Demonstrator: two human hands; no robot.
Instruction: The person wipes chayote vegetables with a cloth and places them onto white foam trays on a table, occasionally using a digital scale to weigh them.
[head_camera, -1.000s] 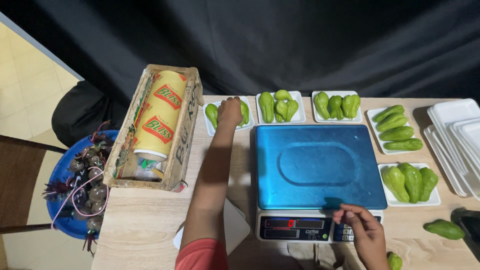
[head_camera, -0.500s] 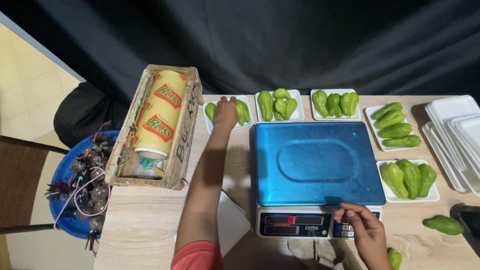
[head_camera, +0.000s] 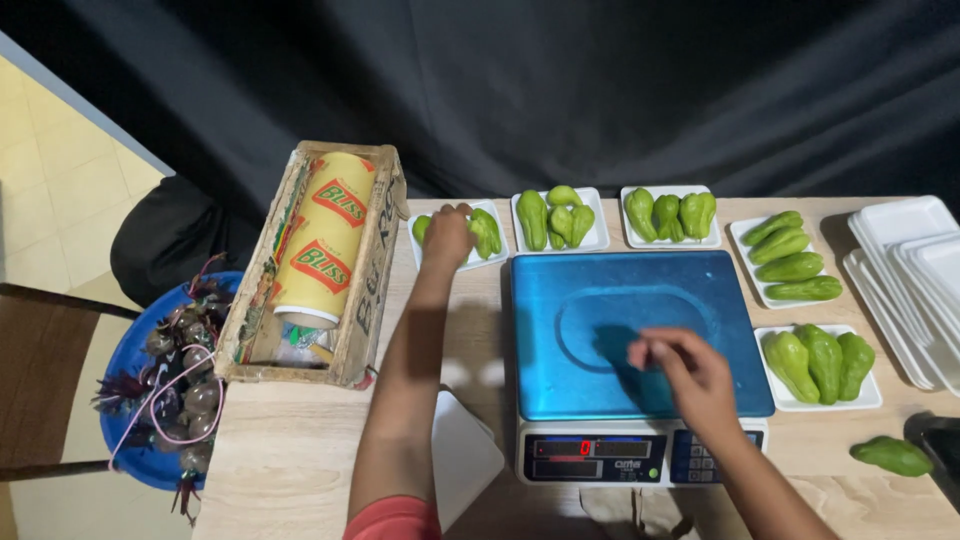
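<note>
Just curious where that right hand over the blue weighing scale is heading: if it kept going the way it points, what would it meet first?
The right hand points up-left across the scale's blue platform; past it, probably the tray of green vegetables, though height is unclear.

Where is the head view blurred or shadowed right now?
Head view: the right hand is motion-blurred above the blue scale platform and throws a soft shadow on it; the left hand on the tray of green vegetables is sharper; the black backdrop is dim; the table is evenly lit.
</note>
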